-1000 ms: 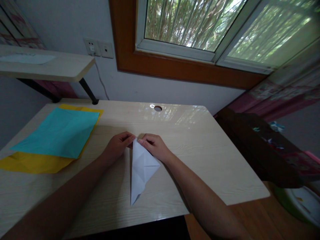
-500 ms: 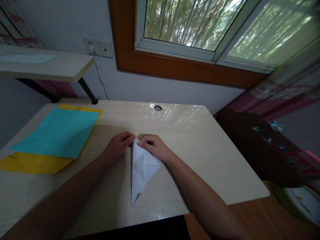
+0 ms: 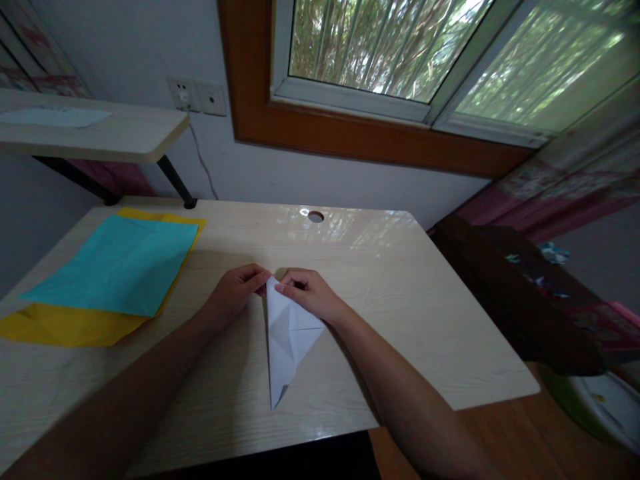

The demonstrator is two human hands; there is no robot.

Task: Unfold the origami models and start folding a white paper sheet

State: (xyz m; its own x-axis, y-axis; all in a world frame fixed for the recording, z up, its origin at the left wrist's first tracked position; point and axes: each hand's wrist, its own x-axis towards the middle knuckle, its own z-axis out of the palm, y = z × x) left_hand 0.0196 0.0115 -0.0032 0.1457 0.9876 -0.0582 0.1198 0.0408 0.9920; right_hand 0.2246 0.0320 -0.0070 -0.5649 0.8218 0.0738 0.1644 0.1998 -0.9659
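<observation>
A folded sheet of white paper (image 3: pixel 290 337) hangs down toward me over the desk, with crease lines across its face and a long point at its near end. My left hand (image 3: pixel 245 285) pinches its top corner between thumb and fingers. Just to the right, my right hand (image 3: pixel 307 290) grips the upper right edge, thumb on the front of the paper. The fingers behind the sheet are partly hidden.
On the left of the desk (image 3: pixel 425 313) a turquoise sheet (image 3: pixel 125 267) lies over a yellow sheet (image 3: pixel 75 325). A raised shelf (image 3: pixel 145 137) stands at the back left. A round cable hole (image 3: pixel 316 217) is near the back edge.
The lower point of the white paper has swung slightly to the right. Both hands keep their hold at the top, almost unmoved.
</observation>
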